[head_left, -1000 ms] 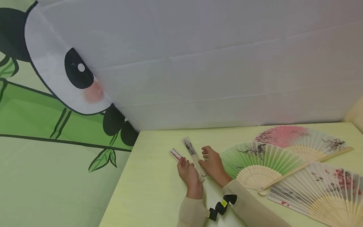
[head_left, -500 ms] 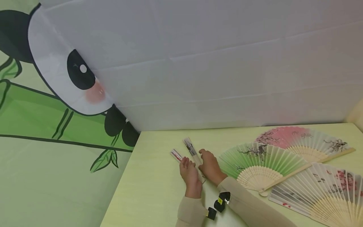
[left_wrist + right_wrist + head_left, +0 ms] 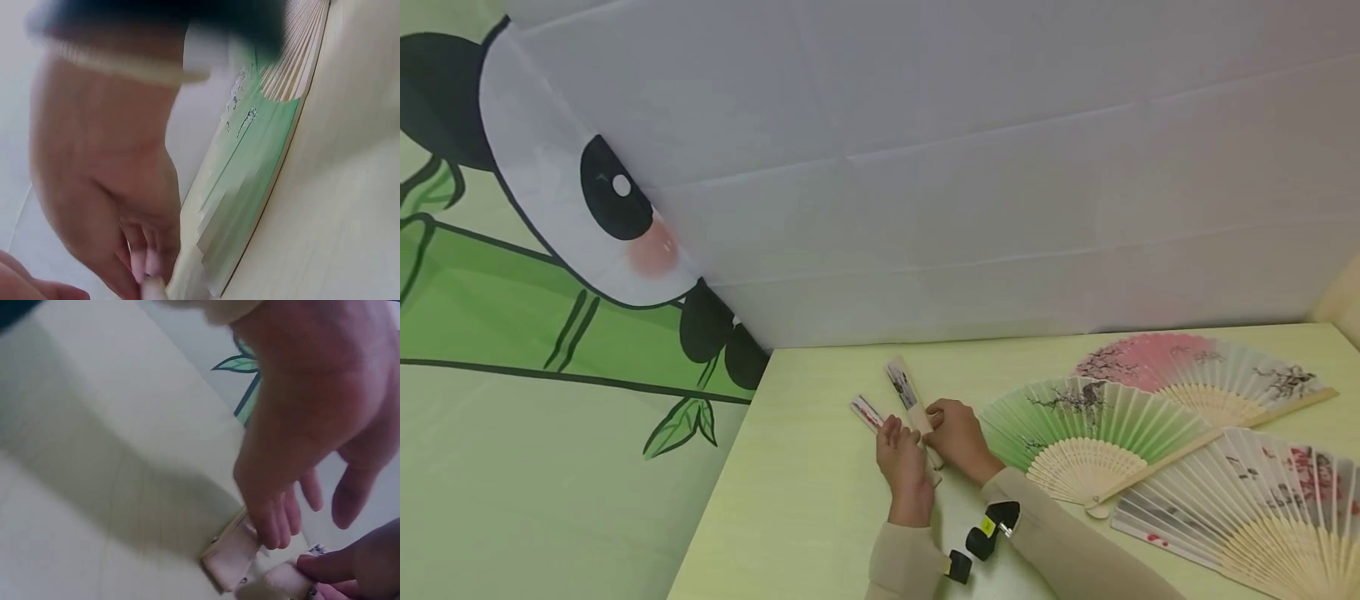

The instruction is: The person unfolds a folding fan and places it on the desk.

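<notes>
Two folded fans lie side by side on the pale table. My right hand [image 3: 958,437] pinches the right folded fan [image 3: 901,385], which has a dark pattern; its fingertips hold the pale wooden end in the right wrist view. My left hand [image 3: 905,467] is over the left folded fan [image 3: 867,411], which shows red marks. In the right wrist view the left fingertips touch this fan near its wooden end [image 3: 232,557], with other fingers apart from it. Whether they press or only rest cannot be seen. From the left wrist, the right hand [image 3: 119,156] fills much of the view.
Right of the hands, three spread fans overlap: a green one [image 3: 1052,408], a pink and white one [image 3: 1165,354] behind, and a grey and red one [image 3: 1262,483] in front. The table [image 3: 775,500] meets a white cloth wall [image 3: 1000,208] with a panda print at left.
My right hand has gone from loose, partly raised fingers beside the right folded fan to a pinch on it. That fan has shifted slightly. The left hand has barely moved.
</notes>
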Demonstrator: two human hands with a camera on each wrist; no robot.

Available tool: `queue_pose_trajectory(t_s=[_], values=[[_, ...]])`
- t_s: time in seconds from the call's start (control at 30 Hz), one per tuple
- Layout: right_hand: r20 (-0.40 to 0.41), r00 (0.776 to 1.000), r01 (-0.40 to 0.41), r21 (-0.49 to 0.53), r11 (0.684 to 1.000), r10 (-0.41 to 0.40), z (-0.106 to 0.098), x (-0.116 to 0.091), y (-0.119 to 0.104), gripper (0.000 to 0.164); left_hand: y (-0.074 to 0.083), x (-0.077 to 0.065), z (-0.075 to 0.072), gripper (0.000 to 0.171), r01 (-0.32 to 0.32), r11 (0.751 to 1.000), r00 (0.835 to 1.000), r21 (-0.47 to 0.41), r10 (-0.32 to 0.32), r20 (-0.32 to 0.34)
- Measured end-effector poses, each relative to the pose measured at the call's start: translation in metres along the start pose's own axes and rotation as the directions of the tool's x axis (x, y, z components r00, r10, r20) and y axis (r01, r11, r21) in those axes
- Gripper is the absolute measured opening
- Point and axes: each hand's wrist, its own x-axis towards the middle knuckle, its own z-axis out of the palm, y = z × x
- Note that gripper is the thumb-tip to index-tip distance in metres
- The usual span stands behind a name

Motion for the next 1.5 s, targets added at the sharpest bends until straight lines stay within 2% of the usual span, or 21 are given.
queue_pose_trajectory(t_s=[0.2,0.4,0.63,0.77,0.83,0.9,1.03,1.2,1.37,1.5], values=[[0.032,0.999,-0.045,0.058,0.997,0.043,-0.018,-0.011,-0.009,0.041,0.000,0.000,-0.002,0.053,0.030,0.999,0.998,0.024,-0.032,0.057],[0.098,0.994,-0.051,0.107,0.993,0.040,-0.036,-0.027,-0.011,0.045,-0.001,-0.003,-0.005,0.050,0.066,0.992,0.981,0.104,-0.083,0.176],[0.058,0.998,-0.035,0.204,0.978,0.024,-0.052,-0.032,-0.003,0.029,-0.005,-0.009,-0.002,0.043,0.060,0.991,0.961,0.120,-0.090,0.261],[0.034,0.996,-0.086,0.276,0.957,0.080,-0.058,-0.033,0.001,0.027,-0.009,-0.012,0.000,0.038,0.064,0.991,0.952,0.117,-0.096,0.290],[0.043,0.991,-0.137,0.340,0.931,0.130,-0.060,-0.035,0.003,0.028,-0.010,-0.014,0.001,0.035,0.070,0.991,0.950,0.117,-0.102,0.296],[0.055,0.982,-0.188,0.413,0.891,0.181,-0.062,-0.038,0.004,0.030,-0.010,-0.015,0.001,0.034,0.074,0.991,0.949,0.110,-0.103,0.297],[0.071,0.964,-0.257,0.513,0.819,0.258,-0.066,-0.041,0.006,0.032,-0.011,-0.017,0.003,0.032,0.076,0.993,0.955,0.094,-0.100,0.280],[0.062,0.955,-0.275,0.547,0.790,0.290,-0.067,-0.043,0.008,0.033,-0.012,-0.019,0.003,0.032,0.062,0.997,0.966,0.049,-0.073,0.249],[0.025,0.953,-0.262,0.567,0.781,0.302,-0.070,-0.044,0.011,0.043,-0.014,-0.021,0.003,0.035,0.059,0.998,0.972,-0.016,-0.054,0.229],[0.002,0.949,-0.252,0.605,0.755,0.315,-0.072,-0.045,0.014,0.047,-0.015,-0.022,0.004,0.030,0.069,0.996,0.977,-0.053,-0.057,0.204]])
